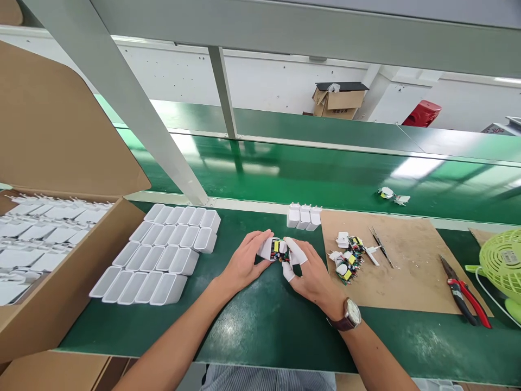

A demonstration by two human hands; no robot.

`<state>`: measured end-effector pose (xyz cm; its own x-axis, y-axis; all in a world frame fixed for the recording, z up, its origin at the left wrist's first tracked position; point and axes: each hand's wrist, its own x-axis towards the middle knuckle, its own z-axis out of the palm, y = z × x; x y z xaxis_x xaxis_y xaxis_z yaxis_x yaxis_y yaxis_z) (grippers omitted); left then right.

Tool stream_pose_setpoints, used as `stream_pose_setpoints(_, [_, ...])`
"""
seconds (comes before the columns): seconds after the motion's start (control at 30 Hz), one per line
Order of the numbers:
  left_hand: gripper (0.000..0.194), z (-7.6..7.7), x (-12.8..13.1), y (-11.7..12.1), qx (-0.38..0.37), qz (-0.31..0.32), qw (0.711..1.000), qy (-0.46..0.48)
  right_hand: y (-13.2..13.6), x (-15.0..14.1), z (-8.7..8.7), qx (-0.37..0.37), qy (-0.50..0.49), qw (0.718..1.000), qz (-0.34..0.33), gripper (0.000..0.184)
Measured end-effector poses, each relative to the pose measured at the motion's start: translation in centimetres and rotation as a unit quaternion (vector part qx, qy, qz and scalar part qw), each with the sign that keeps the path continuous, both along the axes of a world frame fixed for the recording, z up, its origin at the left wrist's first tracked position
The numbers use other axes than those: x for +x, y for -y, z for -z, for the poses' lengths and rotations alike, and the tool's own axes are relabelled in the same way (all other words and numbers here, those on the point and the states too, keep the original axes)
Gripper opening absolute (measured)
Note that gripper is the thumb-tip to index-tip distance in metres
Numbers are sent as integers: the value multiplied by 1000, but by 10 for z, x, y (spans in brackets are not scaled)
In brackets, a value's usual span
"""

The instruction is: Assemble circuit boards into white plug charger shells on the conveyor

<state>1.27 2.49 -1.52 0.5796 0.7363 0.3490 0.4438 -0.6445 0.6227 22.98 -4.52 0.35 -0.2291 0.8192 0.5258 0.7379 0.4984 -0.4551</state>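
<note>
Just left of the brown sheet, a small circuit board (280, 250) with yellow and black parts is held between both hands. My left hand (246, 260) is closed on the white plastic piece (265, 248) at the board's left end; whether the two are joined I cannot tell. White finger covers show on my right hand (313, 271), whose thumb and fingers pinch the board's right side. Further right lies a pile of similar circuit boards (349, 259) with wires and white parts. Several open white plastic cases (166, 239) stand in rows to the left.
A carton (97, 255) of white adapters stands at far left. White plug housings (304, 217) sit behind my hands. On the brown sheet (407, 288) are tweezers (381, 247) and red-handled pliers (464, 293). A green fan (502, 260) is at right. A metal post (163, 136) rises behind the cases.
</note>
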Motion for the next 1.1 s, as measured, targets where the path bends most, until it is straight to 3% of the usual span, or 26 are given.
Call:
stream_pose_setpoints(0.83, [67, 2, 1, 0, -18, -14, 1000, -2, -2, 0, -2, 12, 3, 1000, -8, 73])
stream_pose_setpoints(1.1, [67, 1, 2, 2, -17, 16, 999, 24, -2, 0, 9, -1, -6, 1000, -16, 69])
